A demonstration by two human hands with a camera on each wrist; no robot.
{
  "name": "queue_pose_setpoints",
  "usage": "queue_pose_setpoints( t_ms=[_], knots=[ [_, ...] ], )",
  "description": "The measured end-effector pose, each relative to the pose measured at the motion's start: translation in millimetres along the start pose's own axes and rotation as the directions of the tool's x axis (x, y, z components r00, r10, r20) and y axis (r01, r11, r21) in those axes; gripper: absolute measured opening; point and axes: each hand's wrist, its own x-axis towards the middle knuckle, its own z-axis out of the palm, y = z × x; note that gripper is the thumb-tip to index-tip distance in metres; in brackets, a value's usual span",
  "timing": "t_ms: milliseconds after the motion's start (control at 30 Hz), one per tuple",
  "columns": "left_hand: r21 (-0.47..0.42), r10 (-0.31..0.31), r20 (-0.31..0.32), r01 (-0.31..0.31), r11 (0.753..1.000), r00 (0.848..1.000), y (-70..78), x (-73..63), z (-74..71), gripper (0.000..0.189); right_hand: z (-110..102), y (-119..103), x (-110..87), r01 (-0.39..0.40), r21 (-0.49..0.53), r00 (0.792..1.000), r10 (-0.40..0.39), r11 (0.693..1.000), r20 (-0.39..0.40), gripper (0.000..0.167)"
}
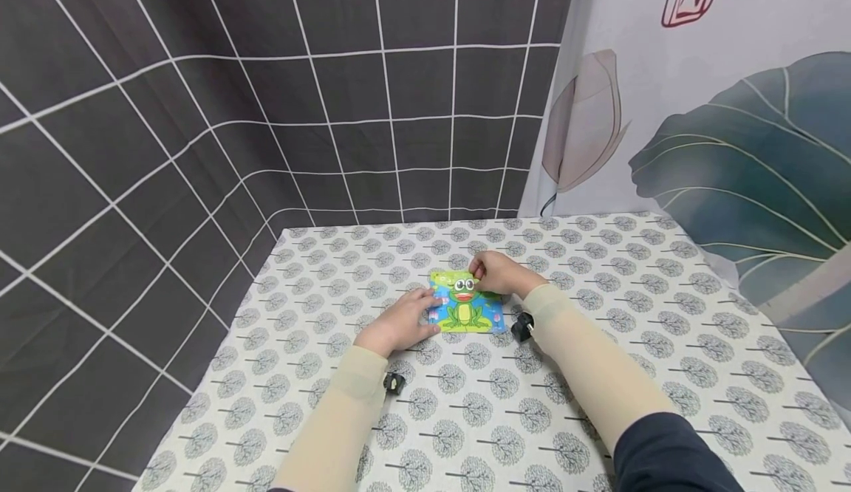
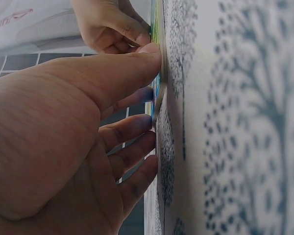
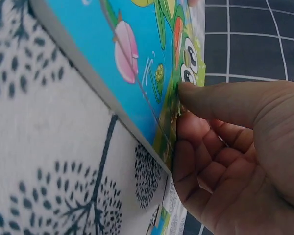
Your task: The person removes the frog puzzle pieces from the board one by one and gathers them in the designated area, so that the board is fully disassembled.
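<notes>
A flat jigsaw puzzle (image 1: 465, 316) with a green frog on a blue and green background lies on the patterned cloth. The left hand (image 1: 403, 320) rests along the puzzle's left side; in the left wrist view its thumb (image 2: 148, 56) touches the edge and the other fingers are spread, fairly straight. At the top right part of the picture, the right hand (image 1: 500, 273) has its thumb and curled fingers together. Close up in the right wrist view, that thumb (image 3: 201, 98) is by the frog's eyes, pinching a puzzle piece that the fingers mostly hide. Thin seams cross the blue surface.
The white tablecloth (image 1: 459, 433) with printed grey trees surrounds the puzzle. A dark curtain (image 1: 346, 93) with white grid lines hangs behind and at the left. At the right hangs a pale curtain (image 1: 612, 204) with large leaves. Small black devices (image 1: 523, 327) sit at the wrists.
</notes>
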Motion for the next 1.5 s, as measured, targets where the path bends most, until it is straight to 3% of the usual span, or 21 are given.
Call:
queue_pose_setpoints(
  t_ms=[333, 1033, 1500],
  knots=[
    [0.011, -0.002, 0.001, 0.002, 1.0, 1.0, 1.1, 0.6, -0.6, 0.067, 2.7, 6.2, 1.4, 0.075, -0.064, 0.994, -0.079, 0.995, -0.069, 0.021],
    [0.007, 0.007, -0.004, -0.007, 1.0, 1.0, -0.3, 1.9, 0.4, 0.066, 3.3, 8.9, -0.1, 0.062, -0.064, 0.993, -0.068, 0.996, -0.096, 0.017],
    [-0.019, 0.008, -0.003, -0.008, 1.0, 1.0, 1.2, -1.5, -1.0, 0.066, -3.0, 9.6, -13.3, 0.085, 0.027, 0.988, -0.081, 0.996, -0.128, 0.024]
  ],
)
